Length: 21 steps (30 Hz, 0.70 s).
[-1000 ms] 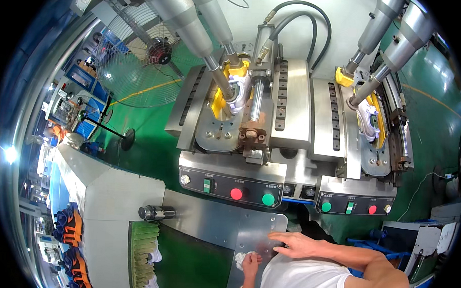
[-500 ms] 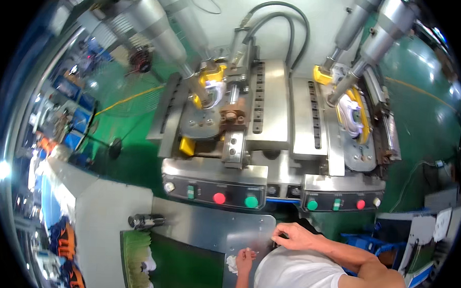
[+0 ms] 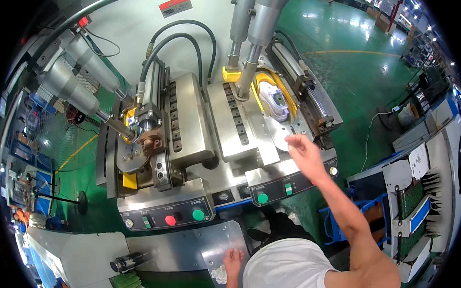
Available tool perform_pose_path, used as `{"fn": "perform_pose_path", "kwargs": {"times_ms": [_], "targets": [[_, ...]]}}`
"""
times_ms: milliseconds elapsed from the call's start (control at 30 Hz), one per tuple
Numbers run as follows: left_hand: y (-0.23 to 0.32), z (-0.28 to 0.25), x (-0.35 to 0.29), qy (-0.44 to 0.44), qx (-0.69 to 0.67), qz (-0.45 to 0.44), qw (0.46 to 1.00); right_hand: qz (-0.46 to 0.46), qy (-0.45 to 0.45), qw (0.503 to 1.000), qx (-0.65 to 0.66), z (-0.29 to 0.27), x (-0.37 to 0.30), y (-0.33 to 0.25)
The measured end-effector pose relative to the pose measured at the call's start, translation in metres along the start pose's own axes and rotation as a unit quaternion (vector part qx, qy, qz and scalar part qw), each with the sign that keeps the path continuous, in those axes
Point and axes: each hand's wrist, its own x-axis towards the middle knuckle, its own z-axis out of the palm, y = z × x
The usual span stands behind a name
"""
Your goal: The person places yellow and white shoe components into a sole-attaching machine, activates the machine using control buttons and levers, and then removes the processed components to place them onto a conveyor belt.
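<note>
My right hand (image 3: 302,150) is stretched out over the front of the machine's right-hand station, just short of a metal plate (image 3: 279,134). Its fingers are loosely bent and apart, with nothing visible in them. Past the fingertips, a white-and-lavender shoe part (image 3: 273,102) lies in a yellow holder (image 3: 290,98) beside a metal press rod (image 3: 247,76). Low in the view, my left hand (image 3: 233,261) hovers over a metal tabletop with curled fingers; whatever they may hold cannot be made out. A crumpled white cloth (image 3: 219,274) lies beside it.
Control panels with a green button (image 3: 198,214) and a red button (image 3: 170,220) line the machine's front. The left station has its own press cylinder (image 3: 72,87). A black cylinder (image 3: 127,262) lies on the metal tabletop (image 3: 178,249). A blue cart (image 3: 362,219) stands at right.
My right hand has gone from close to my body up and forward to the right station. The view has swung right. My left hand stays low by the cloth.
</note>
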Motion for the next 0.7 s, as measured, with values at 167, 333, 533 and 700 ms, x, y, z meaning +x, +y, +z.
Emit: {"fn": "perform_pose_path", "kwargs": {"times_ms": [167,333,533,700], "targets": [[-0.075,-0.051,0.005,0.051,0.508,0.246,0.824,0.021,0.009,0.983,-0.183,0.019,0.170,0.043],[-0.065,-0.033,-0.019,0.111,0.751,0.280,0.587,0.043,-0.006,0.920,-0.390,0.026,0.261,0.150],[-0.084,-0.004,-0.029,0.101,0.733,0.233,0.631,0.090,-0.084,0.905,-0.407,-0.012,0.275,0.112],[-0.051,-0.006,-0.017,0.165,0.654,0.155,0.722,-0.003,-0.031,0.923,-0.384,-0.020,0.185,0.007]]}}
